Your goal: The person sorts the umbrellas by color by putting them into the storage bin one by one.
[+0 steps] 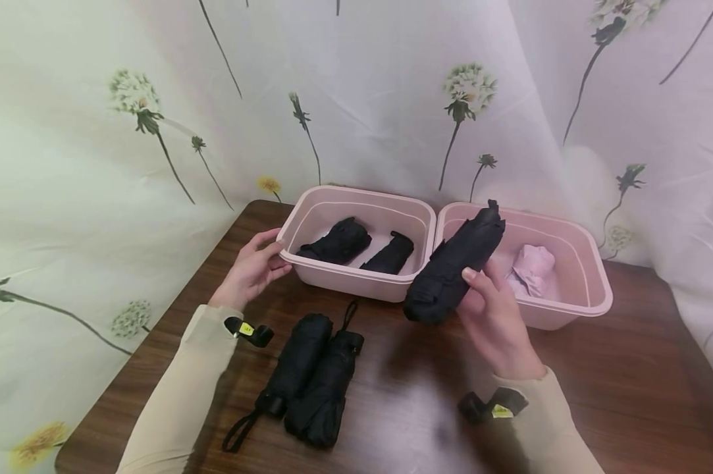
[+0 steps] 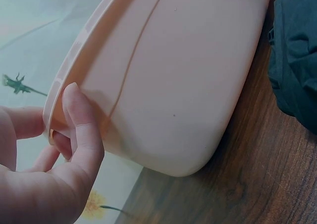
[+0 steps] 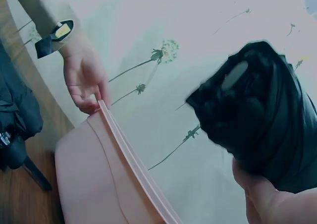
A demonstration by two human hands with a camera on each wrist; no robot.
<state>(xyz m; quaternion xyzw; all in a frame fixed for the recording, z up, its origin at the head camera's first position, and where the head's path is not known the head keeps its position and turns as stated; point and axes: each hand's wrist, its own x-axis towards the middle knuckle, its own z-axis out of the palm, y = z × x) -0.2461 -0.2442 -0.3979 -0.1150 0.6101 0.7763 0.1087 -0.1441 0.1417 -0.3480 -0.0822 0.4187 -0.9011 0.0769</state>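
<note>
Black umbrella (image 1: pixel 451 266), right hand (image 1: pixel 500 322) gripping it — left hand (image 1: pixel 252 271) pinching left pink bin (image 1: pixel 356 282) at rim

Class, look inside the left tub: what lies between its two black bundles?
Only the tub's bare floor shows between the left bundle and the right bundle, in the head view.

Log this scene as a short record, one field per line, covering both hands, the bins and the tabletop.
Left hand grip: pinches the rim of the left bin
Right hand grip: holds a black folded umbrella, raised off the table
Left bin contents: two black folded items
Right bin contents: pink bundle, exact nature unclear
On table: two more black folded umbrellas, side by side
Backdrop: pale cloth, dandelion print
</note>
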